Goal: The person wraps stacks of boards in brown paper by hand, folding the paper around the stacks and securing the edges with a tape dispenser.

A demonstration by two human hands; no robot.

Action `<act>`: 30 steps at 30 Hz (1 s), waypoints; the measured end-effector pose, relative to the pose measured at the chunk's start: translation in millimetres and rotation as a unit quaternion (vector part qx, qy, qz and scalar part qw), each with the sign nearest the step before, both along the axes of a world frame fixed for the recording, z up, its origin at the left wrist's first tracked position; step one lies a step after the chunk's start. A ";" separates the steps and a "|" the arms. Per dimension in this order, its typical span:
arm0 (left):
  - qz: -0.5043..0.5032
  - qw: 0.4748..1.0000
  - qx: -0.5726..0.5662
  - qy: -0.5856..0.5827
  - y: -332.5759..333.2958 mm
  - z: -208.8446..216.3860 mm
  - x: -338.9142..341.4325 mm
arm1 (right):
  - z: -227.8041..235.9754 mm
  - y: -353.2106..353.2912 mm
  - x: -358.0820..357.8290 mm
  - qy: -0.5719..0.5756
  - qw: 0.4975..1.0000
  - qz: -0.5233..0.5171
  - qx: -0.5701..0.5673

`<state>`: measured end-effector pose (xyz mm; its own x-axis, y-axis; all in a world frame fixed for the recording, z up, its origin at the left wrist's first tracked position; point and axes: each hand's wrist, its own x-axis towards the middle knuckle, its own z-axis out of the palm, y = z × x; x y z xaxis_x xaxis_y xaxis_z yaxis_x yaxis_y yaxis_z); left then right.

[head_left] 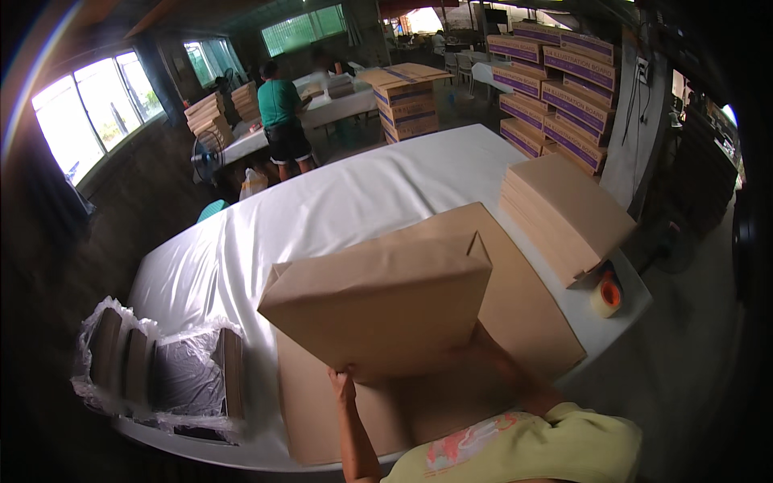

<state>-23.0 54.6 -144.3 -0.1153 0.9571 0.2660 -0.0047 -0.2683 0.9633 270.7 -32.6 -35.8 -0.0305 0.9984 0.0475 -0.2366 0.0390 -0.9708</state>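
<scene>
A thick rectangular package wrapped in brown kraft paper is held tilted up between both hands, its folded end facing up. My left hand grips its lower left edge, fingers closed. At the lower right side, my right hand holds the package too, its fingers mostly hidden and dim. Beneath lies a large brown paper sheet spread on the white-covered table.
A stack of flat brown sheets sits at the right, beside a tape roll. Dark blocks in clear plastic lie at the left edge. Printed cartons stand behind; a person in green works at another table.
</scene>
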 end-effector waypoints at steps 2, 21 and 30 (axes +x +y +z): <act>0.021 0.999 -0.021 -0.021 -20.0 5.1 9.4 | -20.2 -9.6 1.8 0.047 0.995 -0.046 0.075; -0.130 0.858 0.257 0.426 18.7 323.3 303.2 | 14.5 -41.2 185.2 0.385 0.854 -0.312 0.159; -0.245 0.953 -0.051 0.172 81.0 176.0 451.9 | 54.0 -42.0 355.2 0.140 0.891 -0.424 -0.076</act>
